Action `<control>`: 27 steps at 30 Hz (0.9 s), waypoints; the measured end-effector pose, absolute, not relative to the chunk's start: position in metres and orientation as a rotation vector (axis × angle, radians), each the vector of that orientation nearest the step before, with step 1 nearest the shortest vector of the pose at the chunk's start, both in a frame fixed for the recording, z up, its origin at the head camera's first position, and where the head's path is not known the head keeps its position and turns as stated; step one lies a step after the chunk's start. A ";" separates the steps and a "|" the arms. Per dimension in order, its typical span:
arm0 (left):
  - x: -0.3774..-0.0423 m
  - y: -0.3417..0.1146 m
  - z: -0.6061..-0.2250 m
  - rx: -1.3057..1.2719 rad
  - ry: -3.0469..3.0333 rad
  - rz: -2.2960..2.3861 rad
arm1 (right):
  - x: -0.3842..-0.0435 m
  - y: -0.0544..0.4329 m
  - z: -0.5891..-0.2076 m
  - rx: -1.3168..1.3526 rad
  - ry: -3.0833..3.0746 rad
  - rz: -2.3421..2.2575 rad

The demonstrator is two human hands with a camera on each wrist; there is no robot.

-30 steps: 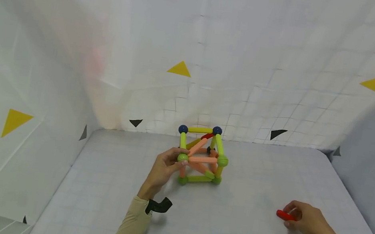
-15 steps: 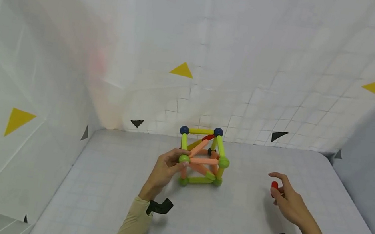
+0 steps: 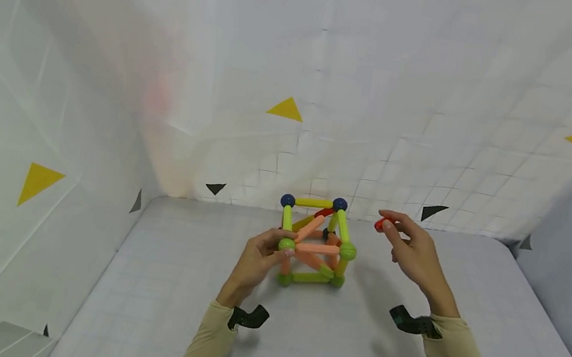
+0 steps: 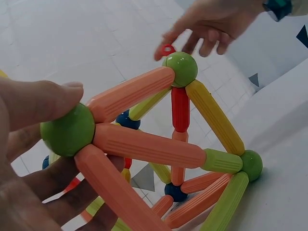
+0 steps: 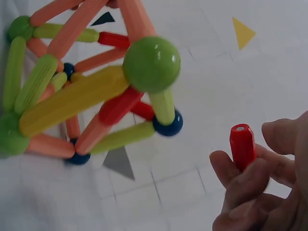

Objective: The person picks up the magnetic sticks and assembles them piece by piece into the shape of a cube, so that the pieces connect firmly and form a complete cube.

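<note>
A cube-like frame of magnetic rods and balls stands on the table, with salmon rods (image 3: 317, 248), yellow-green rods, green balls (image 3: 348, 251) at the front and dark blue balls (image 3: 340, 204) at the top back. My left hand (image 3: 254, 260) pinches the front left green ball (image 4: 72, 129) between thumb and fingers. To the right of the frame, my right hand (image 3: 415, 251) is raised and holds a short red magnetic rod (image 5: 242, 147) in its fingers. One end of that rod shows a small metal disc in the right wrist view. Air separates the red rod from the frame.
The white sheeted table (image 3: 177, 310) extends around the frame. Behind it rises a white gridded wall (image 3: 245, 154) with yellow triangles (image 3: 286, 108) and black triangles (image 3: 215, 188). Side walls stand left and right.
My right hand has lifted the red rod off the table's right side and carried it left and away from me, near the frame. The left hand keeps its grip on the green ball.
</note>
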State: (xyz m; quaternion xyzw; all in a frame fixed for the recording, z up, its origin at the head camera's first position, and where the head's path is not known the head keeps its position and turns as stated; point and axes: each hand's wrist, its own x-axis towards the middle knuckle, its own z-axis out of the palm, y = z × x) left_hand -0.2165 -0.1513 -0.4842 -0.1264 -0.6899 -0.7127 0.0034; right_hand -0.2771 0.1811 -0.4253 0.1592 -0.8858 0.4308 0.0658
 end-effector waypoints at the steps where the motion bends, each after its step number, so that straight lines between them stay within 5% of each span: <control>1: -0.216 -0.151 -0.484 -0.395 -2.164 -2.237 | -0.280 0.176 -0.422 0.492 -2.677 1.288; 27: -0.218 -0.152 -0.483 -0.379 -2.202 -2.193 | -0.313 0.093 -0.411 0.873 -2.749 1.043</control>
